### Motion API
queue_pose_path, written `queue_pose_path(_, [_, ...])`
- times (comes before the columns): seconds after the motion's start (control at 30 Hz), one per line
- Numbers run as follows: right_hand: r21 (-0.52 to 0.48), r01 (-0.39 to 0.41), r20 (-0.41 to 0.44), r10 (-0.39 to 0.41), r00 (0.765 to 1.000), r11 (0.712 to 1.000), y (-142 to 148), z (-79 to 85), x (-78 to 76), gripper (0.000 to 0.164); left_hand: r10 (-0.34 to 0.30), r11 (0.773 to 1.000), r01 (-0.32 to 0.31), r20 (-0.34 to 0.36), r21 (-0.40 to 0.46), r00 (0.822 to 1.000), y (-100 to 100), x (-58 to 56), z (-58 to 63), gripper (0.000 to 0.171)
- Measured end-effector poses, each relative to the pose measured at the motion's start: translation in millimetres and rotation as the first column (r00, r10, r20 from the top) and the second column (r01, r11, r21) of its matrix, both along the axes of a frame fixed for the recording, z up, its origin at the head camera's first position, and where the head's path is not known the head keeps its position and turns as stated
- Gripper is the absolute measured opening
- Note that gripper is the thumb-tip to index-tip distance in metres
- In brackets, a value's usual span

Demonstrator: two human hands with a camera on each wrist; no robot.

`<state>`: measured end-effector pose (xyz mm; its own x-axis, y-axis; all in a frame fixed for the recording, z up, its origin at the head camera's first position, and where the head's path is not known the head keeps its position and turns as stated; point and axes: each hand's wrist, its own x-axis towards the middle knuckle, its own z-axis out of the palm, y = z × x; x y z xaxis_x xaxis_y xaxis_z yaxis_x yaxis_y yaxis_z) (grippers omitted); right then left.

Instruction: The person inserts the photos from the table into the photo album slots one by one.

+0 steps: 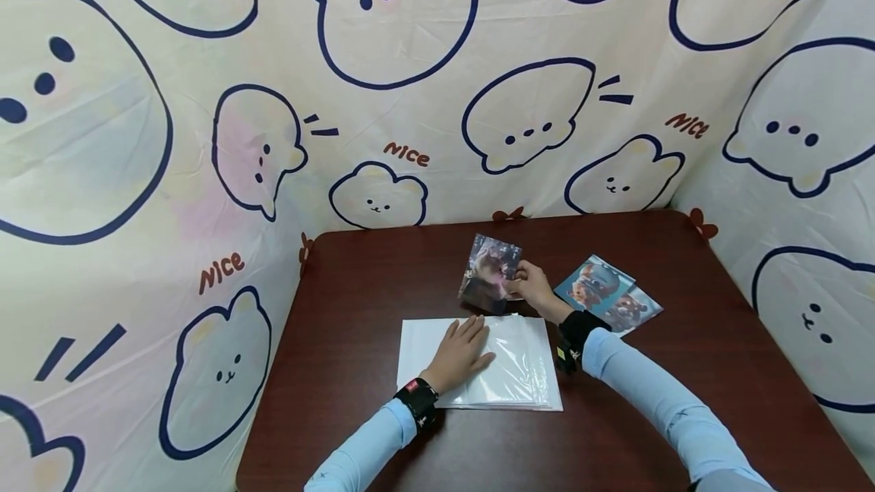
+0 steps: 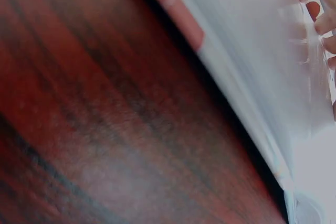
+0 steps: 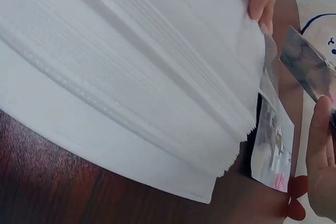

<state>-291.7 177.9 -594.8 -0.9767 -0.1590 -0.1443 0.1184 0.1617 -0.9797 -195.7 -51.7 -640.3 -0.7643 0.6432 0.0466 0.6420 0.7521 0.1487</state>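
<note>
A thick stack of white sheets in glossy clear plastic sleeves (image 1: 522,374) lies near the middle of the brown table. My left hand (image 1: 458,359) rests flat on it, fingers spread; its fingertips (image 2: 324,24) show at the edge of the left wrist view. Just beyond the stack, my right hand (image 1: 536,291) pinches a dark, shiny picture card (image 3: 310,64) between thumb and fingers, tilted up off the table. Beneath or behind it, a second picture card (image 3: 270,148) appears in the right wrist view, lying past the layered sheet edges.
Two overlapping picture cards, a blue one (image 1: 593,283) on a paler one (image 1: 636,311), lie on the table right of my right hand. The brown table (image 1: 355,272) meets a cloth backdrop (image 1: 437,120) with cartoon bears at its far side and on both flanks.
</note>
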Motion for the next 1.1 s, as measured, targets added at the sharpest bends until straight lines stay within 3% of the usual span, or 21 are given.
queue_pose_path(0.17, [-0.001,0.028,0.018,-0.028,0.999,1.000,-4.6,-4.3,3.1,0.019,-0.008,1.000,0.009,-0.063,0.019,0.998,-0.3,0.9,-4.4,0.056])
queue_pose_path(0.37, [-0.021,0.122,0.054,-0.121,0.991,0.992,-5.3,-12.7,6.5,0.042,-0.018,0.999,0.021,-0.072,0.043,0.997,0.5,2.5,-10.7,0.054])
queue_pose_path(0.47, [-0.018,0.138,0.052,-0.137,0.989,0.990,-3.0,-14.0,7.2,0.033,-0.013,0.999,0.016,-0.058,0.045,0.998,1.5,3.3,-10.2,0.054])
queue_pose_path(0.57, [0.039,0.098,0.035,-0.099,0.994,0.994,1.0,-13.8,7.6,0.017,-0.006,0.999,0.008,-0.045,0.046,0.999,2.2,3.6,-7.8,0.054])
queue_pose_path(0.7, [0.158,0.034,0.001,-0.034,0.999,0.987,7.2,-14.2,8.5,0.024,-0.003,0.999,0.006,-0.050,0.048,0.999,2.4,3.9,-6.4,0.054])
queue_pose_path(0.93, [0.302,-0.033,-0.049,0.050,0.998,0.953,21.5,-20.9,6.7,0.020,-0.005,0.998,0.010,-0.094,0.056,0.996,0.9,2.7,-10.7,0.053])
queue_pose_path(1.1, [0.398,-0.097,-0.161,0.174,0.972,0.912,24.9,-17.7,-1.2,0.036,0.000,0.997,0.004,-0.060,0.072,0.998,1.0,2.0,-10.3,0.054])
